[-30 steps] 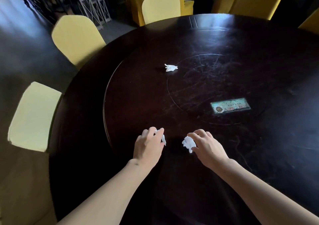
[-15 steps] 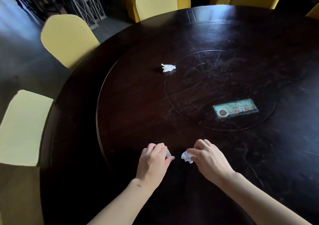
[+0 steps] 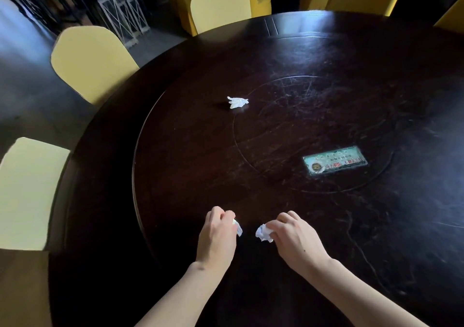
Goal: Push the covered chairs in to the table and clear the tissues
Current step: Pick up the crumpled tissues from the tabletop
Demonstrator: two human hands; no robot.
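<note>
Left hand (image 3: pixel 217 236) and right hand (image 3: pixel 295 239) each clutch a crumpled tissue; a third tissue (image 3: pixel 237 102) lies well beyond them.

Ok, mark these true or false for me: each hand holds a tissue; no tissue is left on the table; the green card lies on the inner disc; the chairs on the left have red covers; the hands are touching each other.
1. Each hand holds a tissue. True: the left hand grips a crumpled tissue, and the right hand grips another tissue.
2. No tissue is left on the table. False: a loose tissue lies farther out on the round table.
3. The green card lies on the inner disc. True.
4. The chairs on the left have red covers. False: the covered chairs are yellow.
5. The hands are touching. False: a gap of dark tabletop shows between them.
</note>
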